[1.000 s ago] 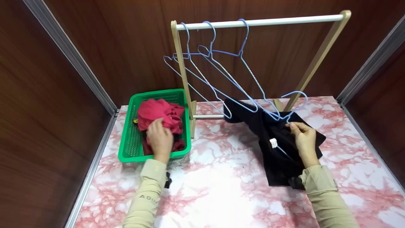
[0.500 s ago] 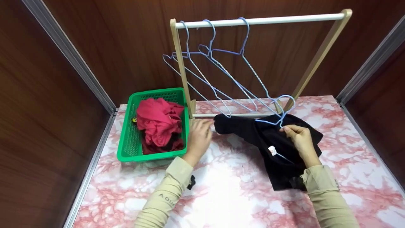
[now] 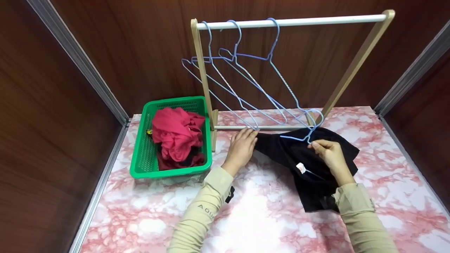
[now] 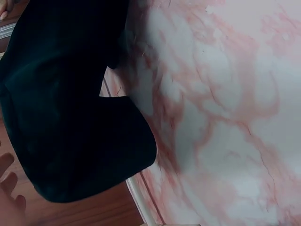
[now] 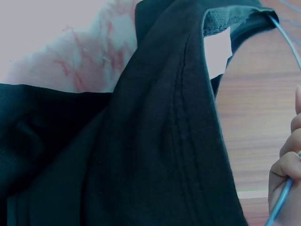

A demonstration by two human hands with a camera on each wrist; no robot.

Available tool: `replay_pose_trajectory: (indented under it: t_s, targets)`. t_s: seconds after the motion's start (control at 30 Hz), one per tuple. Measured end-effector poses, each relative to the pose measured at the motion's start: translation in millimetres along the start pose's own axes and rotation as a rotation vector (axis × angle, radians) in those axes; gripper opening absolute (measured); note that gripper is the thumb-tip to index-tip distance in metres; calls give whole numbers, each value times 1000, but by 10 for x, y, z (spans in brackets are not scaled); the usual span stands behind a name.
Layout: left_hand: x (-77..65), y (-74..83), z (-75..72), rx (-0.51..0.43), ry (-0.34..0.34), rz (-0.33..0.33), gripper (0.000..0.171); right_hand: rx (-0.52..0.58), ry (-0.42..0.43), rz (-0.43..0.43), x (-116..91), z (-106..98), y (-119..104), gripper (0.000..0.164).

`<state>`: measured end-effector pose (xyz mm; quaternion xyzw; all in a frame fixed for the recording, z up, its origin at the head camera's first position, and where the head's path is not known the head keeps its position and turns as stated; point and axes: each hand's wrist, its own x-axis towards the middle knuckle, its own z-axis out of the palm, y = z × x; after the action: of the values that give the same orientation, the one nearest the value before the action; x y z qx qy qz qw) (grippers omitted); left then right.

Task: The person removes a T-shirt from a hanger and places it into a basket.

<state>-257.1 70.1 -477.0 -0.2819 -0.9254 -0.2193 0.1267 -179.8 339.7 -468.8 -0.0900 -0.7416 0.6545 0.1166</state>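
Observation:
My right hand (image 3: 329, 154) pinches a blue wire hanger (image 3: 310, 133) just below its hook. A black shirt (image 3: 277, 149) hangs around this hanger, and its lower part reaches the table. A white label (image 3: 301, 168) shows at its neck; the right wrist view shows the collar edge and the same hand (image 5: 288, 174) holding the wire. My left hand (image 3: 242, 149) is at the end of the shirt's left-side sleeve, fingers extended; whether they touch the cloth I cannot tell. In the left wrist view those fingers (image 4: 8, 176) appear beside the black sleeve (image 4: 94, 150).
A wooden rack with a white rail (image 3: 323, 21) stands at the back, with three blue hangers (image 3: 230, 92) on its left half. Left of it sits a green basket (image 3: 135, 151) holding crumpled red cloth (image 3: 177, 133) and darker cloth. The table (image 3: 140, 218) has a pink marbled top.
My left hand has moved right, from over the basket to the shirt's sleeve. My right hand has brought the hanger slightly left, turning its hook.

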Motion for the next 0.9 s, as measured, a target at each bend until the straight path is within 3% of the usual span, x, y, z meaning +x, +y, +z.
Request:
replay_pose_trajectory:
  t_s: [0.17,0.47,0.6,0.67,0.77,0.9]
  targets:
    - [15,45,37,-47,-9,-5,36,-25,-28,14,4,-22,7,34]
    - [26,61,76,-77,162,-77,21,-54,-29,36,10,-20,35,34]
    - [31,14,74,-145,227,-108,20,-64,-31,21,7,-22,27,33]
    - [33,-30,55,-208,251,-152,19,-70,-19,20,7,-48,34,34]
    - [19,-116,12,-313,275,-268,17,-75,1,29,10,-116,59,34]
    - [-9,-232,-25,-419,249,-403,17,-92,-3,34,13,-203,96,33]
